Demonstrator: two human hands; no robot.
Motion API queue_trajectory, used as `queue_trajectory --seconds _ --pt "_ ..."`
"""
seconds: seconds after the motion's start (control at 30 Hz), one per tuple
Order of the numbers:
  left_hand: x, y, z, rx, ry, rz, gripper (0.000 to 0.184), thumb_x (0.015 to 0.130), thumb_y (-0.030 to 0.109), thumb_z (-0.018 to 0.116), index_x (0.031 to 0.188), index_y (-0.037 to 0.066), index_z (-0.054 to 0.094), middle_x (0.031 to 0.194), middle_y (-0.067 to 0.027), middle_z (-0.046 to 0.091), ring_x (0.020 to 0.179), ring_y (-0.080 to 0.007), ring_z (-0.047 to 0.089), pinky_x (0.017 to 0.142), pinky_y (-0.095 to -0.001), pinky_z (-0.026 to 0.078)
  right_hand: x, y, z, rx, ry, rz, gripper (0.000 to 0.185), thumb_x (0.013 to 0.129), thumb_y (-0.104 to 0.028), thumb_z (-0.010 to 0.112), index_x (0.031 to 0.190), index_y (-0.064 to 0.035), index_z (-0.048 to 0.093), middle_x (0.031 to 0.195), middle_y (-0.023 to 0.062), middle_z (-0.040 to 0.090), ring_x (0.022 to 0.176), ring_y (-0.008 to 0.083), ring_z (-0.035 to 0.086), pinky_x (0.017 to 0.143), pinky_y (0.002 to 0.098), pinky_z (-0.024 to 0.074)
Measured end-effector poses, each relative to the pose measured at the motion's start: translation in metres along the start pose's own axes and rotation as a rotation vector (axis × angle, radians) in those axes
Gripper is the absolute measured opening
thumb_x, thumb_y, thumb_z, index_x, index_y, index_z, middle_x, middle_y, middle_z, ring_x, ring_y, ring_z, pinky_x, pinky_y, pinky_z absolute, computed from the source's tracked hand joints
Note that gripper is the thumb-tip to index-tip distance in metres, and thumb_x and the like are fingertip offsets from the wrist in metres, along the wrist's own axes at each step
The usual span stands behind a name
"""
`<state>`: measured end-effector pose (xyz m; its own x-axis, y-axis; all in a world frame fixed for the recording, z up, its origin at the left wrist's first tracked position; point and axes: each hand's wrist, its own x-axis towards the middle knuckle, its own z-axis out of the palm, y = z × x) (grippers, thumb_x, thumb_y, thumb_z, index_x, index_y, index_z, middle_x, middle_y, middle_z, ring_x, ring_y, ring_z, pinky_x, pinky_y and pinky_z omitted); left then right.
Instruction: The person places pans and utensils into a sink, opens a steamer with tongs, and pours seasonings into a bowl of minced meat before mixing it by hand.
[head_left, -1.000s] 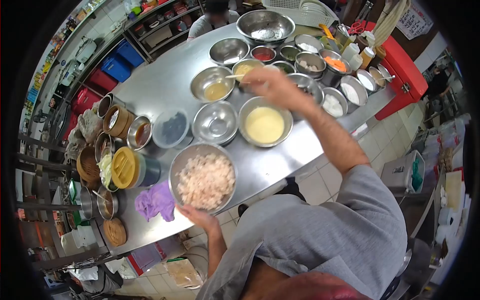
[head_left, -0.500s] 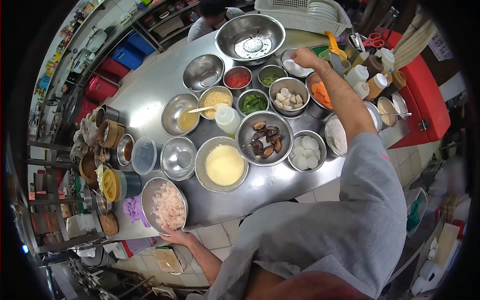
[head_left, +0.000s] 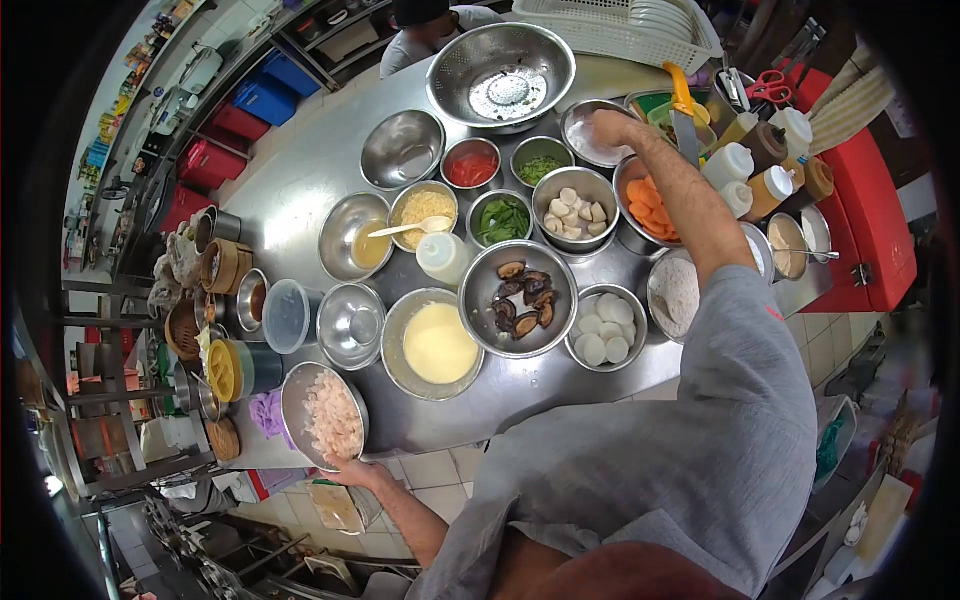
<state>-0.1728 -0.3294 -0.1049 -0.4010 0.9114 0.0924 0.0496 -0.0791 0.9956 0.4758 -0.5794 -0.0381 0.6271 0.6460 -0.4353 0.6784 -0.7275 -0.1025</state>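
Note:
At the near left of the steel table, my left hand [head_left: 350, 473] is closed on the lower rim of a metal bowl [head_left: 296, 398], which tilts a little. Pale pink chopped raw meat [head_left: 336, 418] lies inside it. My right hand [head_left: 614, 130] reaches across the table to a metal bowl of white powder [head_left: 582, 136]. Its fingers are curled together and point down into that bowl; their tips are hard to see. Beside that forearm stand a pot of sliced carrots [head_left: 650, 212] and a knife with a yellow handle [head_left: 681, 90].
A bowl of mushrooms [head_left: 522, 305], white round slices [head_left: 606, 328] and yellow liquid [head_left: 440, 343] stand in front. A colander [head_left: 500, 78] is at the back. Squeeze bottles [head_left: 775, 188] crowd the right end. Another person [head_left: 432, 40] is beyond the table.
My right hand has lowered into the white powder bowl. My left hand still holds the meat bowl, which has shifted slightly. The whole view has moved a little.

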Motion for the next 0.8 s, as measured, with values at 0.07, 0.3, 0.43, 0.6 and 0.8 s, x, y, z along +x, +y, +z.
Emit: queue_trajectory --seconds 0.07,0.3,0.43,0.6,0.8 --pt "0.003 -0.002 -0.001 -0.015 -0.010 -0.016 0.048 0.090 0.018 0.046 0.129 -0.002 0.027 0.126 -0.0205 0.039 0.107 -0.0295 0.048 0.092 -0.0402 0.042 0.012 0.004 0.019 -0.021 0.079 -0.056 0.035 0.065 -0.012 0.049 0.096 -0.0024 0.064 0.099 0.0186 0.063 0.090 0.0318 0.061 0.079 0.0393 0.0473" --pt "0.005 -0.005 -0.005 -0.012 -0.076 0.013 0.053 0.091 0.018 0.045 0.132 -0.005 0.022 0.129 -0.0237 0.034 0.112 -0.0306 0.044 0.095 -0.0410 0.039 0.001 0.010 0.003 0.198 -0.085 0.041 0.047 0.068 -0.017 0.052 0.113 -0.0053 0.056 0.107 0.0179 0.060 0.094 0.0284 0.058 0.084 0.0371 0.0447" --pt "0.005 -0.005 -0.002 -0.018 -0.006 -0.031 0.051 0.091 0.017 0.045 0.132 -0.004 0.022 0.129 -0.0232 0.035 0.111 -0.0302 0.045 0.095 -0.0406 0.039 -0.010 -0.007 0.012 0.155 -0.052 -0.076 0.049 0.073 -0.023 0.049 0.118 -0.0067 0.052 0.114 0.0160 0.057 0.102 0.0289 0.055 0.089 0.0373 0.0419" --pt "0.007 -0.010 -0.005 0.001 -0.010 -0.005 0.049 0.091 0.016 0.045 0.132 -0.001 0.025 0.127 -0.0218 0.038 0.108 -0.0296 0.047 0.092 -0.0401 0.042 -0.006 -0.011 0.014 0.096 -0.127 -0.035 0.053 0.072 -0.017 0.048 0.124 -0.0090 0.047 0.119 0.0141 0.054 0.106 0.0269 0.054 0.087 0.0379 0.0440" --pt "0.005 -0.007 -0.004 0.022 -0.001 -0.008 0.051 0.089 0.018 0.048 0.131 -0.001 0.026 0.126 -0.0215 0.039 0.107 -0.0295 0.048 0.091 -0.0399 0.043 -0.016 -0.024 0.005 0.193 -0.297 0.053 0.059 0.067 -0.017 0.056 0.126 -0.0152 0.048 0.126 0.0101 0.050 0.113 0.0237 0.050 0.094 0.0346 0.0393"
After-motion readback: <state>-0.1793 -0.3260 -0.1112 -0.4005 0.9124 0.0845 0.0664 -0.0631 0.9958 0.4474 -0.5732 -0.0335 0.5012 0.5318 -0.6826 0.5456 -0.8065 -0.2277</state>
